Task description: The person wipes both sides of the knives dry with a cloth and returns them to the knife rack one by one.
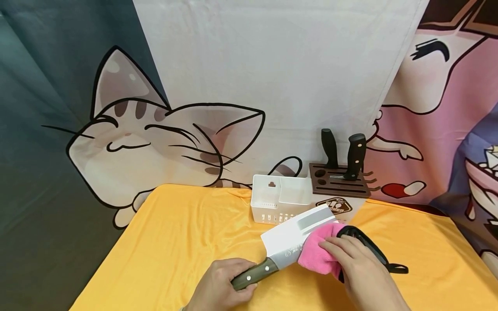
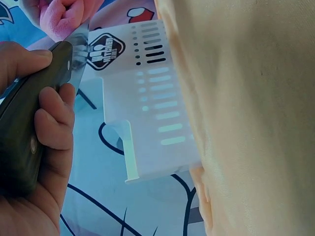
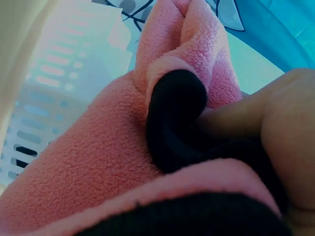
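Note:
My left hand (image 1: 223, 283) grips the dark green handle (image 1: 254, 274) of a cleaver, fingers and thumb wrapped round it. The broad shiny blade (image 1: 285, 237) points up and to the right, above the yellow cloth. With my right hand (image 1: 355, 263) I hold a fluffy pink cleaning cloth (image 1: 320, 250) with black edging and a black hanging loop. The pink cloth lies over the blade's lower right part and hides some of it. In the right wrist view, the bunched cloth (image 3: 98, 152) covers most of my fingers.
Behind the blade stands a white knife rack (image 1: 268, 211) with slotted compartments and a brown top (image 1: 338, 190). Two black-handled knives (image 1: 329, 147) stick up from it, and hooks jut from its right side. A yellow cloth (image 1: 186, 242) covers the table; a cartoon-printed curtain (image 1: 272, 65) hangs behind.

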Motion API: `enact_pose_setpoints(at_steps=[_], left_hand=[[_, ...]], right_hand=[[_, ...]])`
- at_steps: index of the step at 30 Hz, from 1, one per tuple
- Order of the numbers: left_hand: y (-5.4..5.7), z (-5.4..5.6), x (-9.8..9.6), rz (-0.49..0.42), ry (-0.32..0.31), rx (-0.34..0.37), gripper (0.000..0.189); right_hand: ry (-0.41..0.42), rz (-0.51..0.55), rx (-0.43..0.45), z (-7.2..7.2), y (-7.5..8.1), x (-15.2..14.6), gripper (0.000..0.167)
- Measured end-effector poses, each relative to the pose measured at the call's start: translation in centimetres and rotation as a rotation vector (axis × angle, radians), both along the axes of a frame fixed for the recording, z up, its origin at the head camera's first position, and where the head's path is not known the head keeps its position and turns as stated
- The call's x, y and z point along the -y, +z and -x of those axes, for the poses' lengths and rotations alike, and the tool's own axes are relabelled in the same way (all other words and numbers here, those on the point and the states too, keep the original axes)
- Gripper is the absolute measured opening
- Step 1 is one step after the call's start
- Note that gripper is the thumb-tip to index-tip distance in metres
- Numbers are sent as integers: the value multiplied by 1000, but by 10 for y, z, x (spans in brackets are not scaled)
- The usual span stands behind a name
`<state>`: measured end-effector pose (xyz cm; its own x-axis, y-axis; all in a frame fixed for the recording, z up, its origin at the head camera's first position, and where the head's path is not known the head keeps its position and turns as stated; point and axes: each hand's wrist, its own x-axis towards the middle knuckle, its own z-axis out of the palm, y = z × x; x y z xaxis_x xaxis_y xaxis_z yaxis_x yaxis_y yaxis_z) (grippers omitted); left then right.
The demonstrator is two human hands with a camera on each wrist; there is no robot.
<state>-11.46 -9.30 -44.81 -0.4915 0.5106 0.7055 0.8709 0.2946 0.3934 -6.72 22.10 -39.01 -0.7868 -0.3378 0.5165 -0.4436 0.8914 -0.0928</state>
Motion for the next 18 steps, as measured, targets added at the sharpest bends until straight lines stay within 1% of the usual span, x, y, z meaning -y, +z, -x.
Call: enact_pose_setpoints(at_steps=[7,13,14,15,16,18], left_hand=[[1,-2,-1,47,8,14,38],[2,-4,-4,72,20,-3,37],[2,-4,-5,72,19,-1,37],[2,-4,-5,76,19,-2,36],[2,-5,-6,77,18,0,36],[1,-6,-7,76,14,7,36]], right_hand=[[59,-87,20,-2,-2,8,62],[70,-92,177,-8,0,22,59],[74,-87,206,-9,0,23,56],[82,-85,222,-9,0,25,52],[94,-82,220,-9,-2,26,52],[125,-70,209,-9,-4,28,56]])
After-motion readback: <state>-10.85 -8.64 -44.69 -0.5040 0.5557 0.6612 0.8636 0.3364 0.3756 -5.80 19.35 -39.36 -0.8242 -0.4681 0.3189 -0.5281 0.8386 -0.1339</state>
